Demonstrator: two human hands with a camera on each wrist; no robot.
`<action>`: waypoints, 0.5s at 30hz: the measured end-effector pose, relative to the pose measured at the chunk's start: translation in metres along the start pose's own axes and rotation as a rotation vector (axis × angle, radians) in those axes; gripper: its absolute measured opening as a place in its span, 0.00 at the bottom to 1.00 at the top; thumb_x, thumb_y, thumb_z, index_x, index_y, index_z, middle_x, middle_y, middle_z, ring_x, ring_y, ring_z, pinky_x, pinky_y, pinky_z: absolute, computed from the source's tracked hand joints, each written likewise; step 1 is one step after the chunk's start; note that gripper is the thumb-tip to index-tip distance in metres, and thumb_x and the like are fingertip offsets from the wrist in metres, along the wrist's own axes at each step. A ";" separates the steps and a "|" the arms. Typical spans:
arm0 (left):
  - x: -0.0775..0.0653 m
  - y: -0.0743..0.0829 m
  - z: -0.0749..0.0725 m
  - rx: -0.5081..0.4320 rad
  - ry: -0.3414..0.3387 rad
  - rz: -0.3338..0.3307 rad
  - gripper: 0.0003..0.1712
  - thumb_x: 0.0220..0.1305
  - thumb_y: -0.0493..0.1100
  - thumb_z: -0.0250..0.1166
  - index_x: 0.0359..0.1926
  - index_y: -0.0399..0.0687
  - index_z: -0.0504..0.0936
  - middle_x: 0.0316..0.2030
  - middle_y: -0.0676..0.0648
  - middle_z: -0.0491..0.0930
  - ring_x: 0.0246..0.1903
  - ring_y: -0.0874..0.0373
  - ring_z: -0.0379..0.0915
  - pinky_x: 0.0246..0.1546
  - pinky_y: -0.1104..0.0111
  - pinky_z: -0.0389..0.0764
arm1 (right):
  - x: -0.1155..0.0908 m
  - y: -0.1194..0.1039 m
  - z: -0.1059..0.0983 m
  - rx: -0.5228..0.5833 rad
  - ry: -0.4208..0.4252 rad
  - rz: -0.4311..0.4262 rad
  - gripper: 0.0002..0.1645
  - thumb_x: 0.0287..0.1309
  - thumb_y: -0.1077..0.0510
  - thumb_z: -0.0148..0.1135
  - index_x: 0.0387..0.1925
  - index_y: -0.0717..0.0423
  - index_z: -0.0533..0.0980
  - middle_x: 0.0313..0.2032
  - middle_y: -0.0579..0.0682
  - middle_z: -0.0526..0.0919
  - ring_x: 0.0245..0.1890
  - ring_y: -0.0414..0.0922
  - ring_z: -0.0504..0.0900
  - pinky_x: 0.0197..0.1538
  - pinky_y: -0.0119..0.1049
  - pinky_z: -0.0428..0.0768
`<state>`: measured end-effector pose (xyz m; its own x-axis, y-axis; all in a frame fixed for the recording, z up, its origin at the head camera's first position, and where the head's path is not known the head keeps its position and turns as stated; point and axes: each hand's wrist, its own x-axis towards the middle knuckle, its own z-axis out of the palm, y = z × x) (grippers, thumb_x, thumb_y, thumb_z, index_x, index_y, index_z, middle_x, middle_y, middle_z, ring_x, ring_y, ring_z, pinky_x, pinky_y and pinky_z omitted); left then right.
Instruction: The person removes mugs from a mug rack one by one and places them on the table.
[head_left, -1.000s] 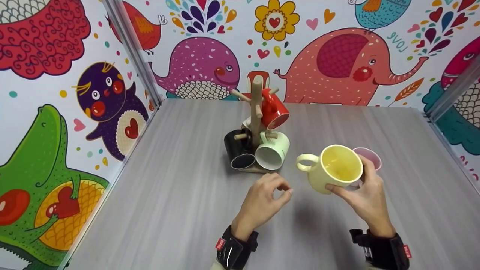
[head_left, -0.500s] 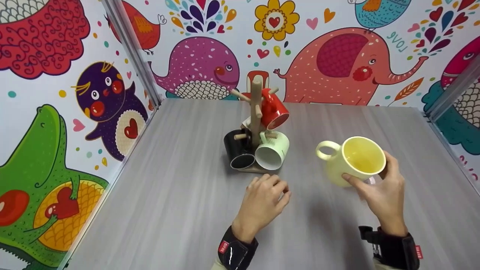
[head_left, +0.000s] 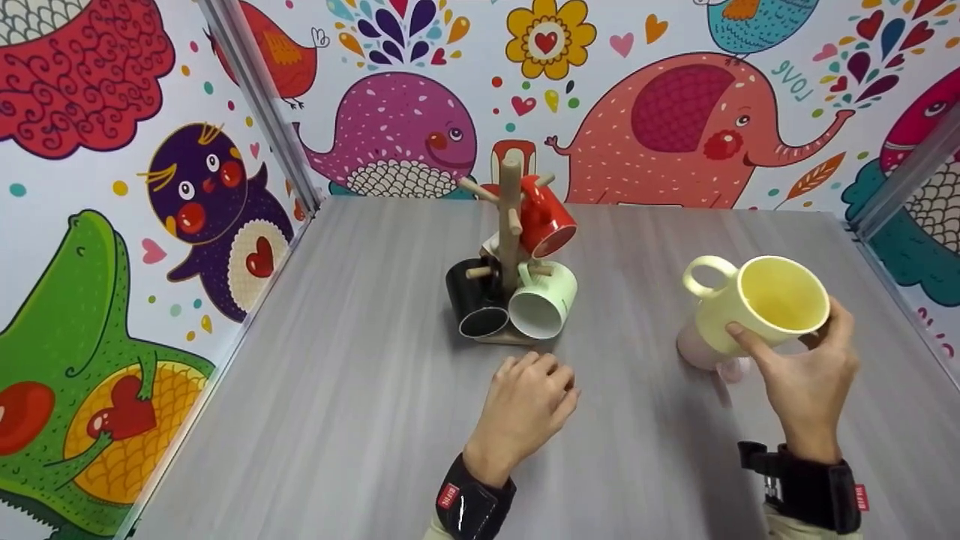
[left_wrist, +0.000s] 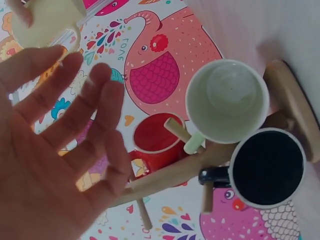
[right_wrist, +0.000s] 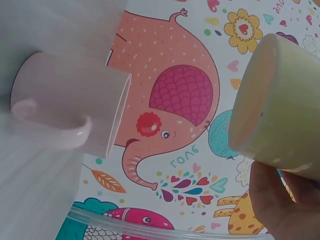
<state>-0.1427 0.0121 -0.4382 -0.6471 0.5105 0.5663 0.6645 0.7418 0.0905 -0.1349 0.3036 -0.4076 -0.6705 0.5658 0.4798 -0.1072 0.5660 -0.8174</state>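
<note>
My right hand point(head_left: 814, 375) grips a pale yellow mug point(head_left: 724, 322) by its side, thumb in front and fingers behind. The mug is tilted, its handle pointing left, and it is held above the table. Below it a pale pink mug point(right_wrist: 75, 102) stands upright; the right wrist view shows a gap between the two. In the head view the yellow mug hides the pink one's top. My left hand point(head_left: 525, 409) holds nothing, its fingers loosely bent, in front of a wooden mug tree point(head_left: 510, 217). From the tree hang a red mug point(head_left: 553, 225), a black mug point(head_left: 472, 296) and a light green mug point(head_left: 555, 296).
A small white thing point(head_left: 490, 245) shows behind the tree's post, mostly hidden. The grey table point(head_left: 360, 300) ends at a back wall point(head_left: 622, 90) and a left wall point(head_left: 142, 247), both printed with cartoon animals. Bare pegs stick out near the tree's top.
My right hand has carried the yellow mug to the right and farther from me, until it stands over the pink mug. The left hand has barely moved; its fingers have turned slightly downward.
</note>
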 end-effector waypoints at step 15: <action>-0.003 -0.003 0.003 -0.076 -0.027 -0.023 0.07 0.63 0.47 0.70 0.29 0.52 0.84 0.27 0.56 0.79 0.31 0.60 0.77 0.30 0.69 0.71 | 0.019 0.028 -0.009 -0.056 0.135 0.140 0.49 0.49 0.59 0.80 0.70 0.60 0.64 0.62 0.56 0.75 0.55 0.38 0.70 0.59 0.30 0.71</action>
<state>-0.1438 0.0102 -0.4425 -0.6714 0.5064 0.5411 0.6755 0.7185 0.1658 -0.1440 0.3356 -0.4190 -0.5715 0.7144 0.4039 0.0235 0.5062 -0.8621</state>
